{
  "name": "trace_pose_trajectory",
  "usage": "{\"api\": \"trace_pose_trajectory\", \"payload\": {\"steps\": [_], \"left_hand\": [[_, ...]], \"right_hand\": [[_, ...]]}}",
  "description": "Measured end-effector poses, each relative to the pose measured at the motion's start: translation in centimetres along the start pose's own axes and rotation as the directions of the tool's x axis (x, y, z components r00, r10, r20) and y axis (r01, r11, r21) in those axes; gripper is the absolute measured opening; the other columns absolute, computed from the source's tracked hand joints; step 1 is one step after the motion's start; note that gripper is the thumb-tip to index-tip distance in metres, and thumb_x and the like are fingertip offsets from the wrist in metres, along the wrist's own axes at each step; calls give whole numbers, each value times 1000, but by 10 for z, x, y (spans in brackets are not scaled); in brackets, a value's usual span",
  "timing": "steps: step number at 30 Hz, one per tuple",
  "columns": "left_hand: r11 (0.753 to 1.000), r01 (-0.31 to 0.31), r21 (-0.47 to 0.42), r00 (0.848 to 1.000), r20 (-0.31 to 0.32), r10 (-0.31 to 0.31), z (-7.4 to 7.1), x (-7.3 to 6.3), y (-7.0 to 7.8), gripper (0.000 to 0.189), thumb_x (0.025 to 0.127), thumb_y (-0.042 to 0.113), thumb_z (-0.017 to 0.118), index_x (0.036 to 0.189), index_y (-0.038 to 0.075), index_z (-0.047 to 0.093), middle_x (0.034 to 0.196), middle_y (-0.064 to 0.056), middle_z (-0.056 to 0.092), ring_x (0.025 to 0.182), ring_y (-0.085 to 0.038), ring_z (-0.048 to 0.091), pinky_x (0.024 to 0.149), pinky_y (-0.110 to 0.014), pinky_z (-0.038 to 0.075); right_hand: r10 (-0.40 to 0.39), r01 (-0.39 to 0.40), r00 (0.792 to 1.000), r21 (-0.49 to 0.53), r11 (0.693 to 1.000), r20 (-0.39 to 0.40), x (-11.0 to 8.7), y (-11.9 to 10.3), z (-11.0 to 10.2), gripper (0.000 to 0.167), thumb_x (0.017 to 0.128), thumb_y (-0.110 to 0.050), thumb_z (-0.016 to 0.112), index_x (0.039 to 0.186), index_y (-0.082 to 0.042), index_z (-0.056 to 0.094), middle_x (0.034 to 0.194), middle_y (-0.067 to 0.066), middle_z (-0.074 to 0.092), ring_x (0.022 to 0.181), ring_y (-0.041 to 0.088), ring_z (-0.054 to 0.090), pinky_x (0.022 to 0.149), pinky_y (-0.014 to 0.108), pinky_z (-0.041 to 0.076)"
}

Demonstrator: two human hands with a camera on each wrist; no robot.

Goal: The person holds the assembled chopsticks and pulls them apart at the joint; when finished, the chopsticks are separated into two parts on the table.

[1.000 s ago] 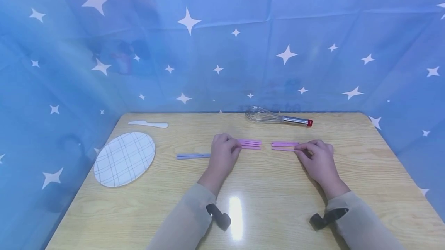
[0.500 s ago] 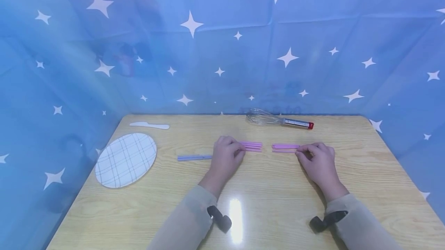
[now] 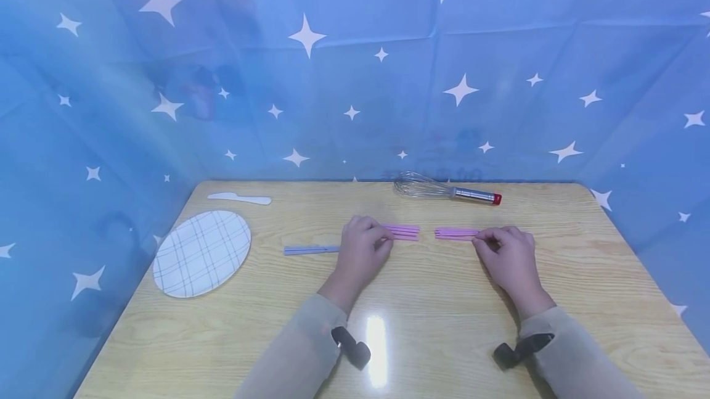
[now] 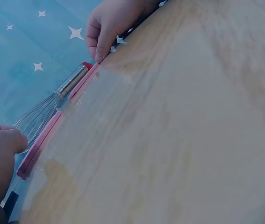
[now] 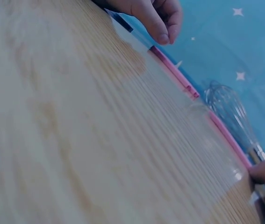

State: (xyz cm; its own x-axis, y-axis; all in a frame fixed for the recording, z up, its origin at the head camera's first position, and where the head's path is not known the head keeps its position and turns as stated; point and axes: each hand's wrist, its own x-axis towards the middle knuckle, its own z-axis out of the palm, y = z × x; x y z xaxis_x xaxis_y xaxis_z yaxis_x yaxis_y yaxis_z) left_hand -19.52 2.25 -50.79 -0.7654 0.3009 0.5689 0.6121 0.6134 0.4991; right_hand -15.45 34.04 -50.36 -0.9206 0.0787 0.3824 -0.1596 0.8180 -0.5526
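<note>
Head view: a blue curtain point(image 3: 333, 78) with white stars fills the upper half of the frame. Below it, a wood-grain table point(image 3: 444, 300) spans the lower half. Two light sleeves, left point(image 3: 294, 349) and right point(image 3: 577, 349), enter from the bottom edge. A checked oval plate point(image 3: 202, 254) lies at the left. A whisk point(image 3: 452, 191) lies above center, its red-tipped handle to the right. The left hand point(image 3: 360, 251) is at the center, fingers bent, thumb and fingertips set narrow. The right hand point(image 3: 507, 257) is right of center, thumb and finger closed in a pinch. A white knife point(image 3: 240, 198) lies above the plate. Blue sticks point(image 3: 310, 250) lie left of center, right end hidden by the left hand. Left pink sticks point(image 3: 403, 232) lie at the center, beside the left fingertips; whether these grip them cannot be told. Right pink sticks point(image 3: 456, 234) lie in line, across a small gap; the right hand pinches their right end.
</note>
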Motion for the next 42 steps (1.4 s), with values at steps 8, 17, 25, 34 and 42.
{"api": "trace_pose_trajectory", "payload": {"steps": [8,17,25,34,42], "left_hand": [[995,-98,6,993,-64,98,3,-3,7,5,89,10,81,90,16,82,92,5,70,96,-15,59,95,-36,46],[1000,4,24,994,106,-6,-3,-11,21,20,98,21,74,117,15,76,104,8,72,102,-10,58,102,-33,45],[999,29,22,994,109,-31,-7,-14,17,27,100,22,72,127,17,72,104,8,70,98,-9,57,100,-33,46],[999,34,10,991,129,-35,-14,-20,21,24,100,19,72,125,17,72,101,10,68,98,-8,56,101,-33,46],[999,22,-33,989,148,-17,-24,-29,18,30,99,21,73,129,18,71,104,8,70,100,-7,57,99,-31,46]], "right_hand": [[28,-28,999,6,1000,17,1,-5,0,17,98,-15,78,107,-2,76,106,19,67,103,38,52,88,54,32],[-25,24,999,-22,999,-43,2,-13,12,15,93,-13,80,104,-2,77,103,18,66,105,41,49,88,55,32],[-110,111,990,1,994,-92,5,-25,23,15,90,-8,78,103,0,76,102,19,67,103,42,51,89,56,33],[-185,188,980,40,981,-77,8,-46,37,12,91,-8,79,100,-2,77,99,14,67,101,36,54,89,53,34],[-246,254,964,71,965,-105,10,-62,54,9,90,-6,80,98,-2,77,94,12,67,95,34,53,84,50,34]]}}
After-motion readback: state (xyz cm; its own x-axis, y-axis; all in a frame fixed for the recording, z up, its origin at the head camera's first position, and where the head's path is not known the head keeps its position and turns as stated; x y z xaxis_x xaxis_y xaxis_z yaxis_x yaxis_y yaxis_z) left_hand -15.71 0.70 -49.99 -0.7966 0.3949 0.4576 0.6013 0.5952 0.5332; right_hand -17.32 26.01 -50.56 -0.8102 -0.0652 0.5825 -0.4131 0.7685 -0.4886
